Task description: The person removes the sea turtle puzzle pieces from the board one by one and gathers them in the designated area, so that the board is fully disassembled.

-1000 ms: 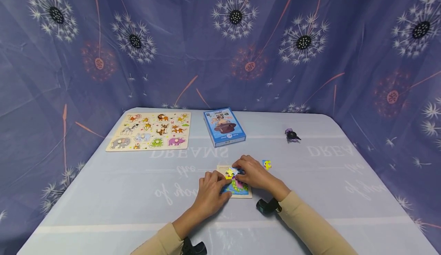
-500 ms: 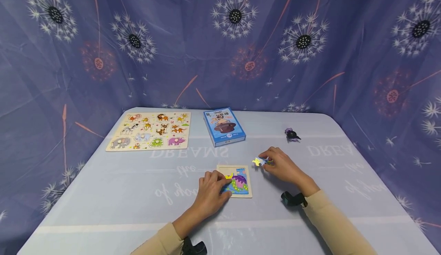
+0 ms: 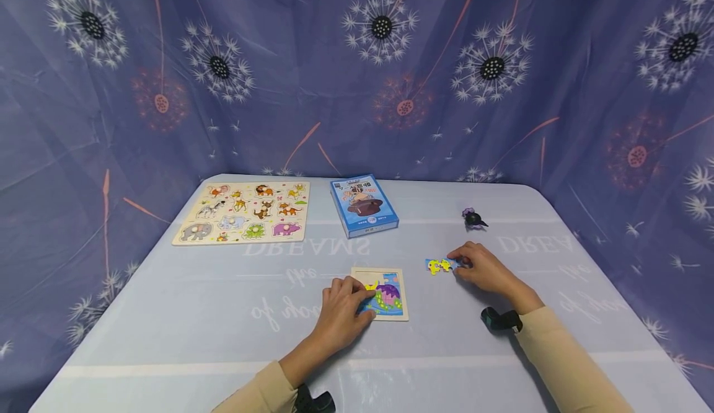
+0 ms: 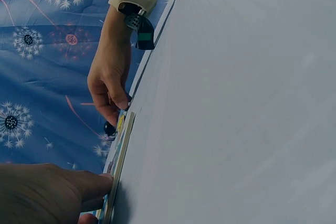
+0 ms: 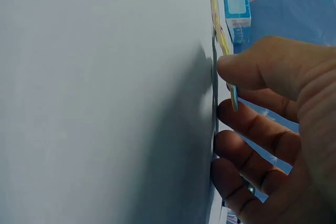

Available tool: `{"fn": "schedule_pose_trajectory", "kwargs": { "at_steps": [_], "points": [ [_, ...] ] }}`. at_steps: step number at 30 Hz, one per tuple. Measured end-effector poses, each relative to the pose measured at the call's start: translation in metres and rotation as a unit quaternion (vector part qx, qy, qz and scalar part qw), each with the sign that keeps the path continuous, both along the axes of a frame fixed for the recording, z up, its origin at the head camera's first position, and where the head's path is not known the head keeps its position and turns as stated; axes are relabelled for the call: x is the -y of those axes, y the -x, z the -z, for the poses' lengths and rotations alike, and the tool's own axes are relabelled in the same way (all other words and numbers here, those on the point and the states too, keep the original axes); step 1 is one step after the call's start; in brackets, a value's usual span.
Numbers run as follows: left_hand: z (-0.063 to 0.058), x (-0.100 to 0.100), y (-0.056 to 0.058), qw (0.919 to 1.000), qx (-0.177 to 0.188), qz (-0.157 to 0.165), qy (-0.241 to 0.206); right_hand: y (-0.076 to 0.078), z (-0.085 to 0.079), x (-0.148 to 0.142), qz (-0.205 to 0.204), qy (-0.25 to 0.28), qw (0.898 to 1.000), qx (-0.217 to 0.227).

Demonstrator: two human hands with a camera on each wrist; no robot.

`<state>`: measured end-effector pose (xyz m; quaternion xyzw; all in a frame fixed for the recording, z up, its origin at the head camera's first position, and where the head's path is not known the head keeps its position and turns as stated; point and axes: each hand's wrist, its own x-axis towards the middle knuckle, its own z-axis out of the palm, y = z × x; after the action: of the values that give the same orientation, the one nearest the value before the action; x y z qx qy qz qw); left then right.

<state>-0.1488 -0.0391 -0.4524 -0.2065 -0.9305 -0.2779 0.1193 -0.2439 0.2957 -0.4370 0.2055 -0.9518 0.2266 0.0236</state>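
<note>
In the head view a small framed jigsaw puzzle (image 3: 388,301) lies mid-table, partly filled with a purple, pink, green and blue picture; bare wood shows at its upper left. My left hand (image 3: 339,314) rests over its left side, index fingertip and thumb on the puzzle, covering that part. To the right, my right hand (image 3: 486,269) pinches a yellow-and-blue jigsaw piece (image 3: 446,265) between thumb and fingers. Beside that piece lies another yellow-and-blue piece (image 3: 433,267). The right wrist view shows the thumb (image 5: 239,69) against the held piece's thin edge, the other fingers spread below.
A wooden animal knob puzzle board (image 3: 245,214) lies at the back left. Next to it is a blue box (image 3: 364,205). A small black-and-purple object (image 3: 473,219) sits at the back right, beyond my right hand. A dandelion-print curtain (image 3: 312,78) hangs behind the table.
My right hand lifted a piece from the puzzle's upper part and carried it right, beside the loose piece. More bare wood shows in the frame. My left hand has stayed in place.
</note>
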Motion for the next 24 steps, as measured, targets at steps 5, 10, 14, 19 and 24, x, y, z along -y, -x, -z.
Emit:
{"fn": "schedule_pose_trajectory", "kwargs": {
  "at_steps": [5, 10, 14, 19, 24],
  "points": [
    [-0.0001, 0.0001, -0.0001, 1.0, 0.008, -0.002, 0.001, 0.0018, 0.0015, -0.0024, -0.003, 0.002, 1.0, 0.007],
    [0.0004, 0.0002, 0.0001, 1.0, 0.008, -0.004, -0.002, 0.0026, 0.0023, -0.0031, -0.006, 0.002, 1.0, 0.008],
    [0.0008, -0.0001, 0.0004, 0.9999, 0.008, -0.004, -0.005, 0.0027, 0.0028, -0.0037, -0.008, 0.0, 1.0, 0.011],
    [0.0008, -0.0006, 0.0004, 0.9999, 0.013, -0.005, -0.005, 0.0023, 0.0027, -0.0036, -0.006, -0.002, 1.0, 0.02],
    [-0.0001, -0.0004, -0.0001, 0.9999, 0.012, -0.004, 0.002, 0.0004, 0.0011, -0.0008, 0.0, -0.008, 1.0, 0.018]
  ]
}}
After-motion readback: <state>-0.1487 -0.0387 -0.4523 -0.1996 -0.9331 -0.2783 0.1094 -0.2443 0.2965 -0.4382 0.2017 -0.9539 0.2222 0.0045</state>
